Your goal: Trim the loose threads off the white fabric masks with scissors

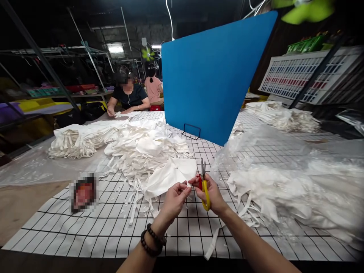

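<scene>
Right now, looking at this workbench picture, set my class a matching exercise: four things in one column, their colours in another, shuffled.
Things:
1. thread snips in the right hand
2. upright divider board
3. bead bracelet on the left hand wrist
4. fabric piece being held

Colours:
A. white
B. dark brown
C. yellow and red
D. blue

Pairs: 1-C, 2-D, 3-B, 4-A

Bare checked cloth (93, 231) nearside; fabric piles (142, 148) and blue board (212, 76), seemingly, beyond.

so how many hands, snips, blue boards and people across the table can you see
Hands: 2, left hand and right hand
Yellow snips: 1
White cloth piece being held: 1
Blue board: 1
People across the table: 2, seated person, person behind
Total: 7
</scene>
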A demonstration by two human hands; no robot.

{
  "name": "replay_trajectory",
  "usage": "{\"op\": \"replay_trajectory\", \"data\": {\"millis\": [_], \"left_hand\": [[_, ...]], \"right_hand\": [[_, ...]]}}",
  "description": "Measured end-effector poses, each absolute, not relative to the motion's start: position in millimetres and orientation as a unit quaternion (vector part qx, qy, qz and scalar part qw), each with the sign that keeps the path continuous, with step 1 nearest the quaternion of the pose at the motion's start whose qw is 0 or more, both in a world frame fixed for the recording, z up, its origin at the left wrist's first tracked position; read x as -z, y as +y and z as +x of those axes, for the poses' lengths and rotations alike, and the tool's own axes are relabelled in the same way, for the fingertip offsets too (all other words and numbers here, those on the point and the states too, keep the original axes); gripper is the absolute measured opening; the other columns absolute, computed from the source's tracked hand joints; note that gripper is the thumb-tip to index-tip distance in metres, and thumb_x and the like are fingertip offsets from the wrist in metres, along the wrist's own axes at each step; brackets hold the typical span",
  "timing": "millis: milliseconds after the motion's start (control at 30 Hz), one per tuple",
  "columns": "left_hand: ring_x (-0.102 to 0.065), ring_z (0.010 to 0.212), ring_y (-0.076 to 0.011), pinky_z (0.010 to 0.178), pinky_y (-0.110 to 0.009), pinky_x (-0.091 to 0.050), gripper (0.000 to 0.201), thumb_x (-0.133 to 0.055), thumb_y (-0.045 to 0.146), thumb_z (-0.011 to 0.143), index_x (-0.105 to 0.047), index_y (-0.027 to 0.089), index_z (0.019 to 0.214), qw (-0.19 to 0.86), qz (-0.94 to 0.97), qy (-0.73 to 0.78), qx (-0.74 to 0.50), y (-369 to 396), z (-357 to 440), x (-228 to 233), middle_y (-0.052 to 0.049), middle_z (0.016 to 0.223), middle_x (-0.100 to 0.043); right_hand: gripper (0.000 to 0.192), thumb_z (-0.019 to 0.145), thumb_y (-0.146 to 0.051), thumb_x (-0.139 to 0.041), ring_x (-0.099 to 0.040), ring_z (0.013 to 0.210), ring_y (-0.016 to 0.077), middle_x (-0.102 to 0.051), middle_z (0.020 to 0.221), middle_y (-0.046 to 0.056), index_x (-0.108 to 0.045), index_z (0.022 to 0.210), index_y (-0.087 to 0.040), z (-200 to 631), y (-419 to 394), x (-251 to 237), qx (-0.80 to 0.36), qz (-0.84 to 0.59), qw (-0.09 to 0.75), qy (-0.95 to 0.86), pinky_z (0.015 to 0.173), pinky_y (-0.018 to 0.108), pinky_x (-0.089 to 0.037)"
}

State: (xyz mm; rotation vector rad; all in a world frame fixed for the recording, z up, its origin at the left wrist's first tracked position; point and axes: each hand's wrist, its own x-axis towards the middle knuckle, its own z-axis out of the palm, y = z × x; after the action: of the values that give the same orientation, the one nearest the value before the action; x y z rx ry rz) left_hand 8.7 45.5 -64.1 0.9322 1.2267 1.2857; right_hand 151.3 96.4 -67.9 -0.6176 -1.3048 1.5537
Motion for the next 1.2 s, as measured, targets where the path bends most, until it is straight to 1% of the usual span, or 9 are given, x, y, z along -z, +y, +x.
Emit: {"op": "replay_trajectory", "data": {"millis": [100, 233, 400, 533, 633, 800, 900, 1000, 1200], "left_hand": [[-0.032, 0.043, -0.002, 0.043, -0.019, -0.026, 0.044, -0.072, 0.054, 0.072, -0.058, 0.014, 0.085, 0.601, 0.36, 0.474, -0.533, 38, 12, 60, -0.003, 0.08, -0.065], [-0.041, 0.049, -0.0039, 0.049, -0.019, -0.037, 0.046, -0.075, 0.053, 0.071, -0.061, 0.013, 0.09, 0.657, 0.313, 0.441, -0.525, 27, 15, 59, -0.004, 0.08, -0.064], [-0.047, 0.049, -0.006, 0.051, -0.022, -0.046, 0.047, -0.074, 0.053, 0.071, -0.064, 0.011, 0.088, 0.639, 0.33, 0.448, -0.531, 21, 17, 64, 0.0, 0.069, -0.06], [-0.051, 0.052, -0.0068, 0.056, -0.024, -0.05, 0.043, -0.073, 0.05, 0.074, -0.064, 0.011, 0.088, 0.642, 0.331, 0.43, -0.541, 21, 21, 65, -0.002, 0.072, -0.062], [-0.051, 0.052, -0.0059, 0.049, -0.02, -0.046, 0.04, -0.07, 0.05, 0.076, -0.064, 0.012, 0.086, 0.575, 0.351, 0.464, -0.575, 21, 23, 66, -0.005, 0.083, -0.063], [-0.043, 0.045, 0.0007, 0.039, -0.019, -0.04, 0.036, -0.063, 0.049, 0.082, -0.063, 0.013, 0.08, 0.41, 0.408, 0.542, -0.609, 21, 27, 65, -0.013, 0.126, -0.052], [-0.046, 0.044, -0.0042, 0.041, -0.02, -0.042, 0.033, -0.06, 0.048, 0.085, -0.062, 0.015, 0.085, 0.453, 0.407, 0.516, -0.602, 21, 30, 63, -0.008, 0.094, -0.066], [-0.053, 0.047, -0.0102, 0.049, -0.022, -0.046, 0.032, -0.06, 0.047, 0.086, -0.06, 0.015, 0.09, 0.503, 0.391, 0.477, -0.604, 23, 30, 64, 0.001, 0.059, -0.06], [-0.06, 0.058, -0.0121, 0.064, -0.025, -0.05, 0.024, -0.06, 0.04, 0.089, -0.058, 0.016, 0.083, 0.464, 0.427, 0.476, -0.612, 24, 24, 70, 0.001, 0.063, -0.063]], "right_hand": [[0.03, 0.072, -0.022, -0.073, -0.064, 0.1, 0.0231, -0.065, 0.103, 0.005, -0.049, 0.09, -0.024, 156, 90, 69, -0.639, -0.238, 0.473, -0.558, 0.088, 0.042, -0.051], [0.028, 0.077, -0.018, -0.068, -0.06, 0.109, 0.0235, -0.062, 0.115, 0.008, -0.05, 0.098, -0.025, 165, 79, 68, -0.63, -0.239, 0.432, -0.6, 0.085, 0.039, -0.053], [0.029, 0.076, -0.018, -0.07, -0.061, 0.102, 0.0203, -0.063, 0.112, 0.007, -0.049, 0.096, -0.025, 169, 76, 71, -0.596, -0.271, 0.437, -0.618, 0.086, 0.036, -0.051], [0.03, 0.076, -0.026, -0.074, -0.062, 0.085, 0.0183, -0.064, 0.097, 0.004, -0.05, 0.092, -0.024, 165, 78, 75, -0.566, -0.32, 0.461, -0.604, 0.075, 0.032, -0.053], [0.03, 0.076, -0.03, -0.075, -0.062, 0.078, 0.0171, -0.063, 0.09, 0.001, -0.049, 0.091, -0.024, 160, 78, 78, -0.558, -0.342, 0.504, -0.564, 0.073, 0.032, -0.053], [0.039, 0.07, -0.028, -0.081, -0.063, 0.077, 0.0168, -0.063, 0.086, 0.0, -0.048, 0.092, -0.025, 150, 70, 87, -0.566, -0.364, 0.531, -0.515, 0.076, 0.032, -0.053], [0.039, 0.068, -0.032, -0.082, -0.061, 0.073, 0.0167, -0.062, 0.082, 0.0, -0.048, 0.087, -0.024, 149, 68, 88, -0.594, -0.357, 0.505, -0.515, 0.067, 0.029, -0.05], [0.037, 0.07, -0.035, -0.08, -0.056, 0.07, 0.0154, -0.059, 0.079, -0.001, -0.048, 0.084, -0.023, 164, 72, 78, -0.602, -0.35, 0.466, -0.546, 0.063, 0.028, -0.046], [0.036, 0.069, -0.035, -0.078, -0.042, 0.06, 0.0125, -0.048, 0.067, -0.006, -0.046, 0.08, -0.023, 217, 73, 33, -0.441, -0.455, 0.253, -0.731, 0.054, 0.025, -0.034]]}}
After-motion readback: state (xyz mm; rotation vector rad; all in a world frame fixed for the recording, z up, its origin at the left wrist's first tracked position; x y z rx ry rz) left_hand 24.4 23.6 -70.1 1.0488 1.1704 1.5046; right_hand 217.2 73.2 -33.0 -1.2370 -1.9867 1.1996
